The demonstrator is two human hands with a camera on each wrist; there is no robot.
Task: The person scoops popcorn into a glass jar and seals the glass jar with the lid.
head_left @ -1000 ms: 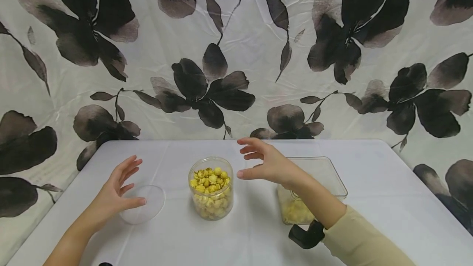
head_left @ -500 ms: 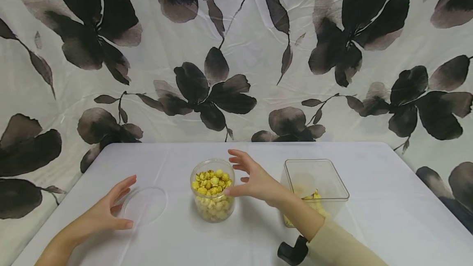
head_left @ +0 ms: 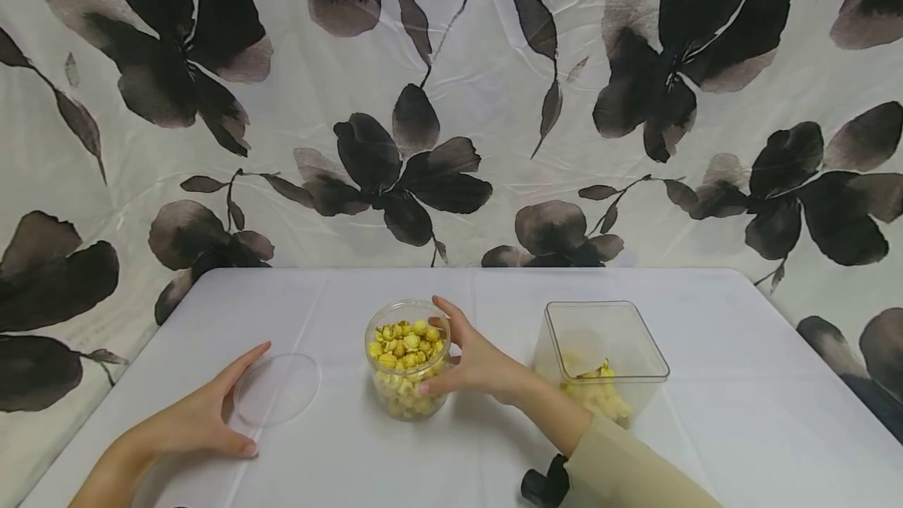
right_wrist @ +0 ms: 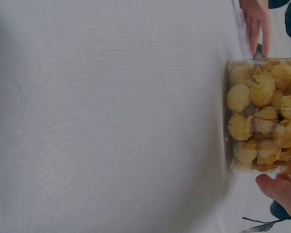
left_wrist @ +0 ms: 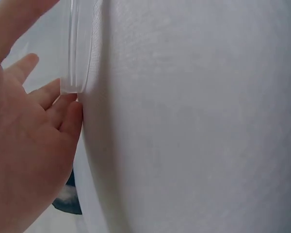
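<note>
Now the right hand (head_left: 474,363) curls round the round clear jar (head_left: 407,359), thumb low on the near wall and fingers at the far rim; the jar stands upright near the middle of the white desk (head_left: 734,398), nearly full of yellow puffed snacks (head_left: 405,339). The left hand (head_left: 190,422) lies with fingers straight beside the flat round clear lid (head_left: 277,388), fingertips at its rim per the left wrist view (left_wrist: 72,48); nothing is pinched. Judged step: steadying the jar while the lid is reached for. The next move probably calls for pinching the thin lid off the cloth, then seating it level on the jar mouth. Count: one jar, one lid, one square clear container (head_left: 603,359) with a few snacks left at its bottom, two hands.
</note>
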